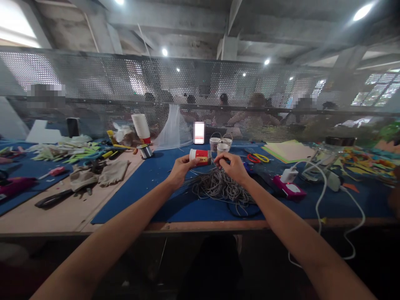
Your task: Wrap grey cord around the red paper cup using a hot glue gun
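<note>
My left hand (pixel 181 170) is closed around a red and white paper cup (pixel 200 156) tipped on its side above the blue mat. The cup's right end looks grey, perhaps from cord around it. Close to that end, my right hand (pixel 231 166) has its fingers pinched together; what they hold, if anything, is too small to make out. Beneath both hands lies a tangled heap of grey cord (pixel 218 187). Just beyond stand several small cups (pixel 223 147) with thin looped handles.
A tilted stack of paper cups (pixel 141 126) stands on a tin at left, near grey gloves (pixel 114 171). Scissors (pixel 258 158), coloured paper sheets (pixel 289 151), a magenta power strip (pixel 289 187) with white cables and a glass jar (pixel 325 160) lie rightward. A perforated screen (pixel 112 89) rises behind.
</note>
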Demonstrator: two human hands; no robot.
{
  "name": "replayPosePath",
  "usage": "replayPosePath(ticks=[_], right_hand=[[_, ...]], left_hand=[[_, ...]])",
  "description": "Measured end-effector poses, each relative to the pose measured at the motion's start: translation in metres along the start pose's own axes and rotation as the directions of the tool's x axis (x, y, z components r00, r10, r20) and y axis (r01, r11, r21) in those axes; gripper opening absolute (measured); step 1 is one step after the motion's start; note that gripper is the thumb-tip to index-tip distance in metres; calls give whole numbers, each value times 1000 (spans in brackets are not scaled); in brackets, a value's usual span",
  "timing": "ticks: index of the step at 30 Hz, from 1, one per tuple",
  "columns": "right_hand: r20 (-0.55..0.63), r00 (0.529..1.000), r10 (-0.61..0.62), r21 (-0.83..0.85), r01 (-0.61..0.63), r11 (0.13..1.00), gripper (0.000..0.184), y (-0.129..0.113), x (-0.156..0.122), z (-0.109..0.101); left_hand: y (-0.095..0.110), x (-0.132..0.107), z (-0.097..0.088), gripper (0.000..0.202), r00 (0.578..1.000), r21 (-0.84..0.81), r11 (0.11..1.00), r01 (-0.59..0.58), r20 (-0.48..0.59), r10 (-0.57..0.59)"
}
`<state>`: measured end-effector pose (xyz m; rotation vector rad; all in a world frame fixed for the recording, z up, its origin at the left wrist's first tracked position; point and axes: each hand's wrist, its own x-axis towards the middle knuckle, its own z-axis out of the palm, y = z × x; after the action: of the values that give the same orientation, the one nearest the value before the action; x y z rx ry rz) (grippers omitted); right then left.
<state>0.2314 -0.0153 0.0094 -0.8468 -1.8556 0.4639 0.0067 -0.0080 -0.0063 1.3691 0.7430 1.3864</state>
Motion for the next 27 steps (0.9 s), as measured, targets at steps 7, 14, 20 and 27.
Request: replayPosePath(ticks=[7,14,20,27], right_hand=[[-96,995,-30,-234,7,972,19,11,5,-4],[-191,981,-11,-491,-86,867,19,31,9,-39],[-222,925,308,-716,-368,593,19,48,-6,-96],[-111,772,625,-777,-460,430,41,56,-20,-112]], left_hand=[[-3,2,-1,42,1000,-4,1000,0,-6,0],[-4,1,-3,38,1000,23,1000,3,7,-3],[-4,1,-3,36,1000,35,999,-9,-28,10],[-9,3,-5,38,999,29,999,-15,-43,16]])
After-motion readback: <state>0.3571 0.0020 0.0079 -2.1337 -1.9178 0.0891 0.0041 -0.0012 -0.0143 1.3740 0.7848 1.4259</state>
